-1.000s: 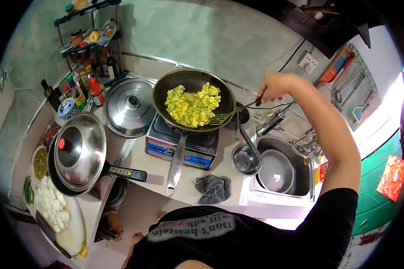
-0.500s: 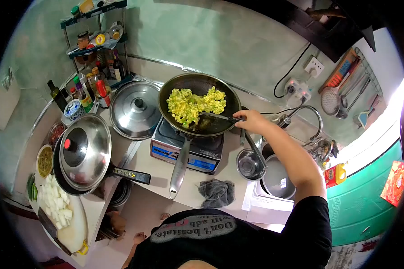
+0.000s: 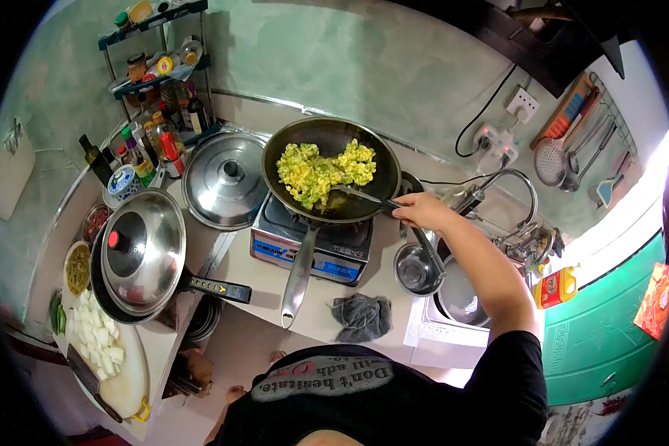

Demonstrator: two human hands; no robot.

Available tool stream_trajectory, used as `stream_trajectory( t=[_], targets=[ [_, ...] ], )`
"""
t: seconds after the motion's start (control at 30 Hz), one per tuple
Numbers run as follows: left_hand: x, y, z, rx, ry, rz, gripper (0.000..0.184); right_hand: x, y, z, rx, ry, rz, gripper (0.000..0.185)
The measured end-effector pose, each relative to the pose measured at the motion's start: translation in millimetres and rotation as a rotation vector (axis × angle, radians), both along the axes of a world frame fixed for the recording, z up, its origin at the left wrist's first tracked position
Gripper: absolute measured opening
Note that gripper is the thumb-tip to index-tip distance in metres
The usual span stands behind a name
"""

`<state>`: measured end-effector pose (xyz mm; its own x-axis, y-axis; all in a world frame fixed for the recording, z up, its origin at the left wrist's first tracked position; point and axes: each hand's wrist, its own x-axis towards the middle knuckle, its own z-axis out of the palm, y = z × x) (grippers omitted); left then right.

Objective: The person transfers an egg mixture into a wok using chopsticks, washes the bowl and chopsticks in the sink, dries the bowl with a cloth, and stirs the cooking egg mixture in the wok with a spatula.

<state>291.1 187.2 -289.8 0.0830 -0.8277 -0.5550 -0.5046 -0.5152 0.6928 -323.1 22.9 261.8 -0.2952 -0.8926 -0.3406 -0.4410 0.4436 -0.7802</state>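
So this kitchen has a pale green marbled wall (image 3: 297,67) and a light tabletop (image 3: 383,279) that bends round the corner. Far left there's a white chopping board (image 3: 130,386) with chopped pale pieces (image 3: 97,338) and a knife (image 3: 82,369) lying along its edge, plus a covered pan (image 3: 152,260) just beside it, handle pointing right. Big metal lid (image 3: 215,195) sits flat next, close to the stove (image 3: 334,269).

Can't make out the left hand well enough to say what its fingers are doing, and it isn't at the stove. The wok (image 3: 383,167) is up on the stove, and its long metal handle (image 3: 299,279) points down toward the person's body, nobody gripping it. Yellow-green scrambled stuff (image 3: 320,175) is heaped inside, mostly the far and left side.

The right hand (image 3: 421,211) is just off the wok's right rim, fingers closed round the black handle of a spatula (image 3: 360,195). The spatula runs left and slightly away from those fingers, over the rim, with its end at the near edge of the food. Right hand's clearly the nearer one to it.

A ladle (image 3: 416,269) lies just below that hand, its dark handle angling up close to the wrist, so that's the snag. Grey cloth (image 3: 362,318) is nearer the body, sink basin (image 3: 464,293) is partly behind the forearm, and a yellow bottle (image 3: 556,288) stands further right
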Motion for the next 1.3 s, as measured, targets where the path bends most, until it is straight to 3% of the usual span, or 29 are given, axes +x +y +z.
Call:
stream_trajectory(
  t=[0.07, 0.2, 0.33, 0.6, 0.67, 0.7, 0.77, 0.8, 0.87, 0.97, 1.13, 1.23, 1.3],
  targets=[
    [-10.4, -4.0, 15.5, 0.053, -0.082, 0.098, 0.015, 1.0, 5.4, 3.4, -0.002, -0.049, -0.015, 0.036],
    [-9.5, -13.2, 33.6, 0.111, -0.018, 0.054, 0.016, -4.4, 14.5, 1.1, -0.036, -0.122, -0.068, 0.036],
    [-3.3, -8.8, 14.9, 0.083, 0.125, 0.098, 0.011, -16.5, 22.3, -3.0, -0.033, -0.131, -0.089, 0.035],
    [-4.8, -12.5, 10.9, 0.11, 0.134, 0.136, 0.006, -11.8, 35.5, 15.3, -0.054, 0.1, -0.051, 0.033],
    [-3.2, -14.1, 9.9, 0.252, 0.483, 0.45, 0.007, -7.0, 39.8, 25.4, -0.044, 0.194, -0.037, 0.033],
    [-2.3, -13.6, 9.4, 0.252, 0.484, 0.452, 0.007, -5.2, 41.3, 28.6, -0.033, 0.286, -0.026, 0.033],
    [-3.4, -11.9, 11.7, 0.089, 0.3, 0.141, 0.009, -16.7, 45.4, 22.2, -0.096, 0.385, 0.03, 0.034],
    [-4.0, -10.1, 13.1, 0.091, 0.301, 0.143, 0.009, -21.0, 47.0, 20.1, -0.159, 0.482, 0.083, 0.034],
    [-21.6, -16.0, 61.8, 0.132, -0.116, 0.047, 0.011, -16.5, 52.3, 31.1, -0.128, 0.467, 0.067, 0.035],
    [-4.5, -9.3, 18.2, 0.091, -0.011, 0.035, 0.011, -23.6, 58.4, 33.0, -0.111, 0.488, 0.05, 0.035],
    [-4.7, -13.5, 9.3, 0.161, 0.033, 0.074, 0.01, -35.6, 67.8, 33.9, -0.083, 0.555, -0.046, 0.036],
    [-8.4, -20.1, 19.7, 0.197, 0.055, 0.104, 0.008, -34.0, 73.6, 38.2, -0.152, 0.787, 0.039, 0.037],
    [-12.4, -25.2, 35.5, 0.235, 0.03, 0.088, 0.006, -28.3, 79.2, 45.6, -0.393, 1.195, 0.32, 0.04]
  ],
)
